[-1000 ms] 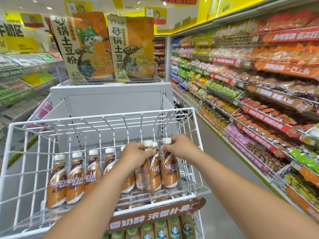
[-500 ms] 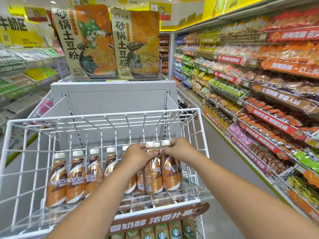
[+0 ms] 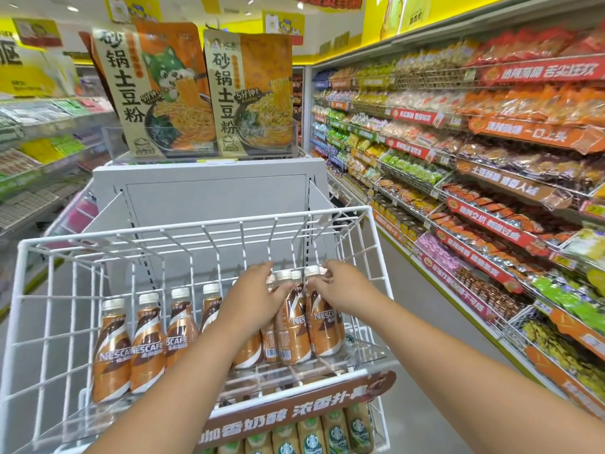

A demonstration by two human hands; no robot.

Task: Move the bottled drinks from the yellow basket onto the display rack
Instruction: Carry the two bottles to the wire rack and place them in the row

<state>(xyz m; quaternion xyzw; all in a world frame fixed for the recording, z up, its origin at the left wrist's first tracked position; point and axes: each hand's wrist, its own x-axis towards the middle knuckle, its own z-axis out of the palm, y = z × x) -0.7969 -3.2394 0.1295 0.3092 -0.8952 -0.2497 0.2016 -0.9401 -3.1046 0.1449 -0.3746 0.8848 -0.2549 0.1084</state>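
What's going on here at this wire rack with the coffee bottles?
A person is stocking brown Nescafe coffee bottles on the white wire display rack. Both hands are among the bottles at the row's right end: the left hand and right hand rest on their white-capped tops, apparently straightening them. The yellow basket isn't in view.

Both arms reaching forward, hands side by side.
Left hand point(image 3: 258, 294) is spreading its fingers loosely, palm down; right hand point(image 3: 340, 286) is curling fingertips inward, wrists level.
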